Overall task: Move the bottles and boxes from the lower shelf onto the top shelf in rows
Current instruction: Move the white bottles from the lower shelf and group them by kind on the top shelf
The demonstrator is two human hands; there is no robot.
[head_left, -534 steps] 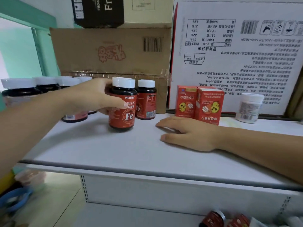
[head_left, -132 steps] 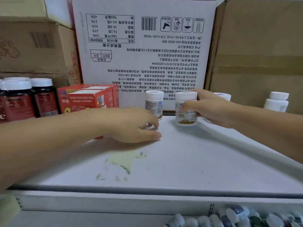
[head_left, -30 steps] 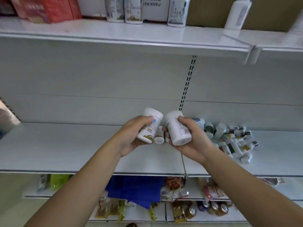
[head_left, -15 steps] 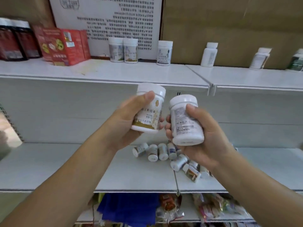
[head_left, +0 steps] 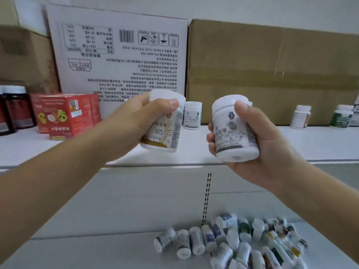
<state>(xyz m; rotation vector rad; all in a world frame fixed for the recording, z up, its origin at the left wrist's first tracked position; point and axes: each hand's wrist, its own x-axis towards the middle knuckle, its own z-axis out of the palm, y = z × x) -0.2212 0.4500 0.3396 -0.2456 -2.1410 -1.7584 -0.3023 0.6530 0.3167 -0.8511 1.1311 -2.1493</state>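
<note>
My left hand (head_left: 134,121) grips a white bottle with a gold-banded label (head_left: 165,131), held upright just in front of the top shelf (head_left: 194,152). My right hand (head_left: 258,144) grips a second white bottle with a grey label (head_left: 231,131), at the same height, over the shelf's front edge. On the top shelf stand red boxes (head_left: 66,115), dark red-labelled bottles (head_left: 15,109) at far left and a white bottle (head_left: 192,115) behind my hands. A heap of several small bottles (head_left: 233,243) lies on the lower shelf (head_left: 97,249).
A white printed carton (head_left: 120,51) and brown cartons (head_left: 272,70) stand along the back of the top shelf. A white bottle (head_left: 300,118) and a dark green one (head_left: 342,119) stand further right. A slotted upright (head_left: 206,197) divides the back panel.
Both hands have lifted their bottles from beside the lower shelf heap up to the top shelf's front edge. The view has tilted upward with them.
</note>
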